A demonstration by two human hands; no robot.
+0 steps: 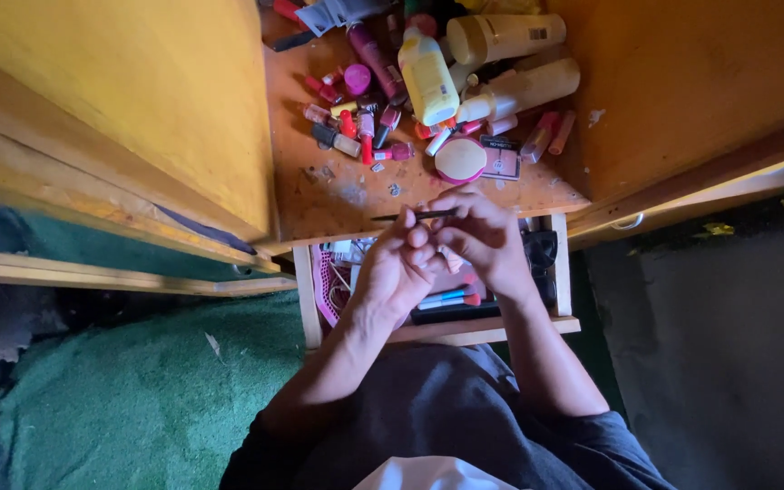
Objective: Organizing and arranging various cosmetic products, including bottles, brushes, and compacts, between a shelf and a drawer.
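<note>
thin dark pencil [415, 216] pinched between both hands

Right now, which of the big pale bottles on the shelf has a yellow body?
The yellow bottle with the white cap, leftmost of the three. The two cream bottles to its right lie on their sides.

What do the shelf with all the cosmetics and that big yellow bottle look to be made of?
The shelf looks like bare wood or plywood: matt orange-brown, scuffed, with pale worn patches. The yellow bottle seems to be plastic: smooth and opaque with a soft sheen and a white cap. The thin dark stick in both hands is too small to judge.
</note>
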